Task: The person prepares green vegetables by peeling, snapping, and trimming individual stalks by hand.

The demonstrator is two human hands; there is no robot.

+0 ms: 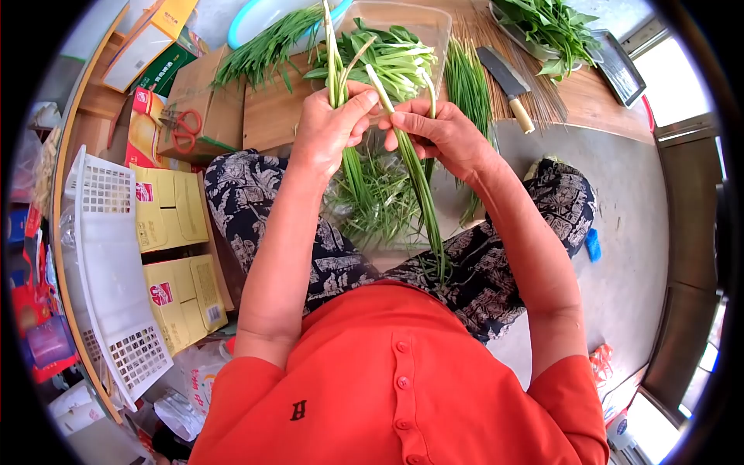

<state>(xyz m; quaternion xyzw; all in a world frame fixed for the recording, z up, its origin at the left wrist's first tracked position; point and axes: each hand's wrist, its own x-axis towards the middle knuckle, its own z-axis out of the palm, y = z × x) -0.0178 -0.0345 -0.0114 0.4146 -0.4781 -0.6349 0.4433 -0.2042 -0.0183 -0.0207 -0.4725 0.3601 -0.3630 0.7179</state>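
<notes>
The left hand (332,124) partly hides its stalks (335,81); the basin (235,31) is cropped.

Yellow cartons (172,223) sit beside a white basket (110,240).

- We were in a food-preparation corner, home or shop we couldn't tell.
- We saw a knife (504,71) and greens (469,85) on a table (593,108).
- We had cartons (182,302) and a basket (112,248) beside us.

Red shirt (341,380), lower centre, bears dark H-like mark (298,411); green box (166,68), upper left, shows characters too small to read; yellow carton (182,298), left, carries barcode (214,313).
</notes>
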